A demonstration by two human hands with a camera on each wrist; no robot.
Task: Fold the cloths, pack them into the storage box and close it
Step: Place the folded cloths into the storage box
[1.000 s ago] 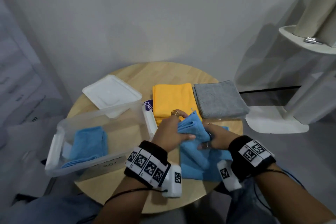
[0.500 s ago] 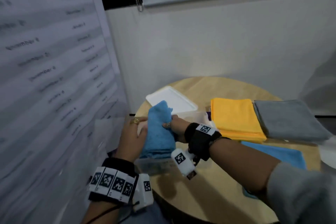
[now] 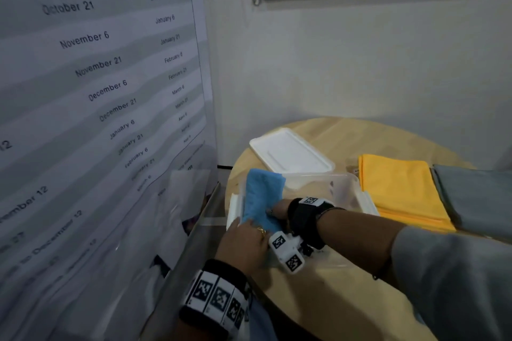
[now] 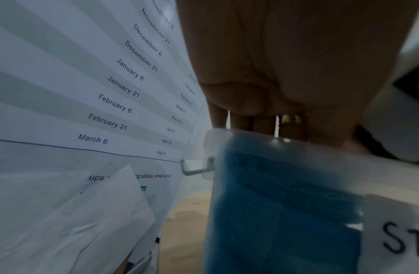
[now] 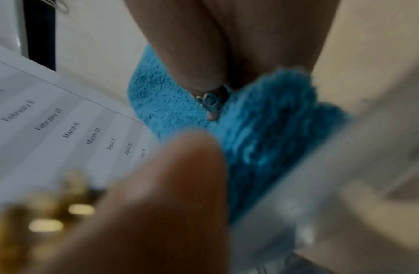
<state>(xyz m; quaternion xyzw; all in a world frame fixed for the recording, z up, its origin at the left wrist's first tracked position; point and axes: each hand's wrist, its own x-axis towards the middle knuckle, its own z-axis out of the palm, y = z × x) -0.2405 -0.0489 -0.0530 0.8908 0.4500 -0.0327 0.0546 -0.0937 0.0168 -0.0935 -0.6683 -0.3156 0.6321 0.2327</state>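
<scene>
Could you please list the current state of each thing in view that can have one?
Storage box: open, lid off.
Lid: lying on the table behind the box.
Blue cloth: folded, being lowered into the box.
Yellow cloth: folded, on the table.
Grey cloth: folded, beside the yellow one.
Left hand: holding the blue cloth.
Right hand: holding the blue cloth.

Stood at the left: a large printed date chart (image 3: 91,86), reaching to the edge of a round wooden table (image 3: 346,293).
</scene>
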